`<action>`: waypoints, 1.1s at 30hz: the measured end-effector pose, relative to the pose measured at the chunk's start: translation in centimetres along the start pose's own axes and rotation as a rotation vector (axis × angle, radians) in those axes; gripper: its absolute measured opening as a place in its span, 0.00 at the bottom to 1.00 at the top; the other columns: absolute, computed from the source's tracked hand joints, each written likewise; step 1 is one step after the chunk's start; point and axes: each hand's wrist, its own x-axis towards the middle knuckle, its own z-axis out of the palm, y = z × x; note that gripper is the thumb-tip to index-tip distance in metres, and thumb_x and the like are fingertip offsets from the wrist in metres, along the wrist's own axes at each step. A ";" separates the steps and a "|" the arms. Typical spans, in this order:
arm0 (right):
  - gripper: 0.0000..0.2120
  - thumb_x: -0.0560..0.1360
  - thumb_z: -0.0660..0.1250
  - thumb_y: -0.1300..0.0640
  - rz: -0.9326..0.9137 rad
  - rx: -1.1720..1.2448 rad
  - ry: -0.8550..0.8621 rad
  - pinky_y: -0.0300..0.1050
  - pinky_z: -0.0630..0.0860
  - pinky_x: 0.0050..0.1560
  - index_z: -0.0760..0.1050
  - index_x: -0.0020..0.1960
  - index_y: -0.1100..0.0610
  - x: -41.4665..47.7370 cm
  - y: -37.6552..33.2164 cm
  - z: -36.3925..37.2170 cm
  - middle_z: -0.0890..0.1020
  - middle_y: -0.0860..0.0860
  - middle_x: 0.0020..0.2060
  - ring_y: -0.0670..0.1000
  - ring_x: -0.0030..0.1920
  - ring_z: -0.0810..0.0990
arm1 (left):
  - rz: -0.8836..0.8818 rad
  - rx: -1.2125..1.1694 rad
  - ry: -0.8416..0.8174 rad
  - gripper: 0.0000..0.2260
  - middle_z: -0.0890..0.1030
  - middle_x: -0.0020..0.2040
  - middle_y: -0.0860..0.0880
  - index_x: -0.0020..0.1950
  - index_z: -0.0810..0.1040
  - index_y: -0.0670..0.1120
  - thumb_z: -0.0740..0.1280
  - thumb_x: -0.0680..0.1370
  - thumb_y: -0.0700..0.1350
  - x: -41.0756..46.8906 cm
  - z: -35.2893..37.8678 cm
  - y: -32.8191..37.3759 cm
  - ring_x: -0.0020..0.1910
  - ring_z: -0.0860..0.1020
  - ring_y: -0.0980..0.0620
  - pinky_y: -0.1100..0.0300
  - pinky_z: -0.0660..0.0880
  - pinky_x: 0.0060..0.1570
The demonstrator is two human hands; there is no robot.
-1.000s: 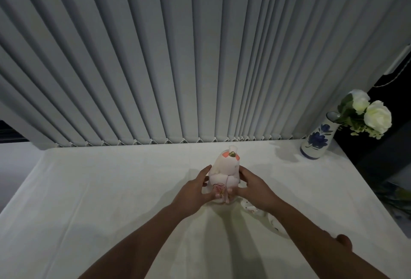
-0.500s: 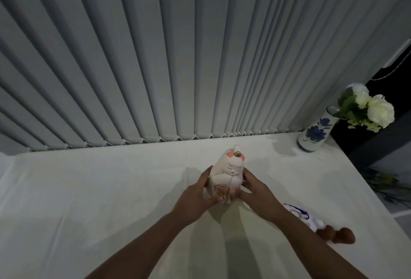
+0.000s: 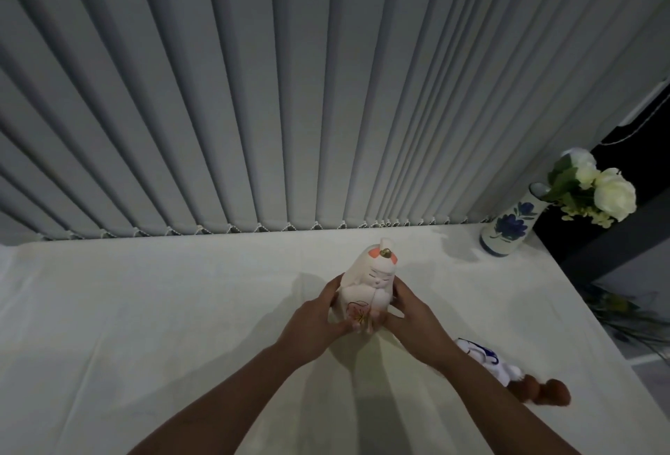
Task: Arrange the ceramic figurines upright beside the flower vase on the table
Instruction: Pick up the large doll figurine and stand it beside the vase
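White ceramic is sitting between your palms: you are cupping the pale figurine (image 3: 366,289) with both hands near the middle of the counter (image 3: 145,309), its painted face turned toward you and its topknot pointing up toward the grey vertical blinds (image 3: 290,92). Your left hand (image 3: 319,320) is pressing its left flank and your right hand (image 3: 413,313) is bracing the other side, each grip closed around the body, fingers curled low near the base. Whether the base is resting on the cloth or hovering just above it cannot be told from here.

You are working on the first figurine, judging by the layout: it is upright but well apart from the blue-flowered vase (image 3: 507,228), which is standing at the far right corner with its white roses (image 3: 612,193). A second figurine (image 3: 489,360), white with blue markings, is lying on its side just beyond your right forearm, beside a brown piece (image 3: 544,391) near the counter edge.

Next, you are likely needing to carry the held piece rightward and away from you, setting it down level beside the vase without knocking it.
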 end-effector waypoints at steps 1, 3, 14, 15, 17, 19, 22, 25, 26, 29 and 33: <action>0.28 0.73 0.69 0.63 -0.005 0.006 0.003 0.26 0.72 0.52 0.68 0.67 0.41 0.1 0.0 0.0 0.79 0.34 0.59 0.35 0.59 0.76 | 0.002 0.000 0.015 0.37 0.80 0.61 0.58 0.69 0.56 0.69 0.72 0.65 0.62 -0.1 0.1 0.1 0.60 0.77 0.59 0.51 0.76 0.59; 0.27 0.72 0.69 0.62 -0.019 0.024 0.007 0.32 0.74 0.56 0.68 0.67 0.43 0.2 0.0 0.0 0.79 0.38 0.59 0.38 0.59 0.77 | 0.006 -0.010 0.060 0.37 0.80 0.60 0.58 0.68 0.57 0.70 0.71 0.64 0.64 -0.3 0.3 0.3 0.60 0.77 0.59 0.53 0.76 0.59; 0.25 0.75 0.66 0.64 -0.122 0.114 0.022 0.26 0.73 0.50 0.68 0.64 0.40 0.6 -1.6 -5.3 0.78 0.37 0.59 0.35 0.58 0.76 | 0.030 0.034 0.184 0.35 0.80 0.59 0.56 0.69 0.59 0.66 0.74 0.68 0.56 2.7 2.6 4.9 0.59 0.77 0.57 0.54 0.76 0.57; 0.25 0.75 0.66 0.65 -0.129 0.117 0.019 0.27 0.73 0.50 0.68 0.62 0.38 0.6 -1.5 -6.2 0.78 0.37 0.59 0.36 0.59 0.76 | 0.029 0.035 0.183 0.35 0.80 0.60 0.55 0.70 0.59 0.66 0.74 0.68 0.56 3.2 3.1 5.5 0.60 0.77 0.57 0.54 0.76 0.57; 0.26 0.76 0.66 0.64 -0.137 0.126 0.011 0.29 0.74 0.51 0.67 0.62 0.36 0.6 -1.4 -7.9 0.78 0.37 0.60 0.37 0.59 0.76 | 0.029 0.040 0.176 0.35 0.81 0.60 0.55 0.70 0.58 0.66 0.74 0.68 0.56 4.1 4.1 6.6 0.60 0.77 0.56 0.54 0.76 0.58; 0.27 0.76 0.66 0.63 -0.134 0.137 0.013 0.31 0.76 0.51 0.66 0.62 0.34 0.6 -1.1 -9.6 0.77 0.37 0.61 0.37 0.60 0.76 | 0.038 0.056 0.162 0.36 0.81 0.61 0.55 0.70 0.58 0.67 0.73 0.68 0.58 5.2 5.1 7.7 0.61 0.77 0.56 0.52 0.77 0.58; 0.26 0.76 0.66 0.64 -0.124 0.162 0.038 0.30 0.76 0.49 0.65 0.67 0.40 1.0 -0.1 -12.1 0.77 0.39 0.62 0.36 0.59 0.76 | 0.045 0.077 0.134 0.37 0.80 0.61 0.53 0.71 0.56 0.67 0.73 0.67 0.58 7.2 6.5 9.3 0.61 0.77 0.54 0.51 0.76 0.58; 0.26 0.77 0.64 0.66 -0.120 0.161 0.053 0.28 0.75 0.47 0.64 0.70 0.47 2.0 0.9 -14.3 0.76 0.41 0.63 0.35 0.58 0.76 | 0.048 0.083 0.102 0.38 0.80 0.62 0.51 0.71 0.56 0.65 0.74 0.67 0.57 9.6 7.7 10.6 0.62 0.76 0.53 0.52 0.76 0.59; 0.26 0.77 0.64 0.67 -0.116 0.160 0.055 0.29 0.75 0.47 0.64 0.70 0.47 2.4 1.2 -15.0 0.76 0.42 0.63 0.36 0.58 0.76 | 0.049 0.084 0.093 0.38 0.80 0.63 0.51 0.71 0.56 0.65 0.74 0.68 0.57 10.4 8.1 11.0 0.63 0.76 0.53 0.52 0.76 0.59; 0.28 0.77 0.62 0.69 -0.106 0.165 0.069 0.32 0.77 0.49 0.62 0.71 0.48 3.8 2.5 -16.6 0.75 0.44 0.65 0.38 0.60 0.75 | 0.047 0.093 0.075 0.38 0.80 0.63 0.51 0.71 0.56 0.65 0.74 0.68 0.56 12.6 9.2 11.8 0.62 0.76 0.52 0.51 0.75 0.59; 0.29 0.78 0.62 0.67 -0.094 0.194 0.069 0.34 0.77 0.52 0.57 0.74 0.51 5.7 4.0 -18.6 0.72 0.49 0.68 0.39 0.62 0.75 | 0.049 0.123 0.054 0.37 0.80 0.61 0.51 0.70 0.55 0.66 0.73 0.67 0.58 15.6 10.7 12.6 0.60 0.78 0.50 0.50 0.76 0.57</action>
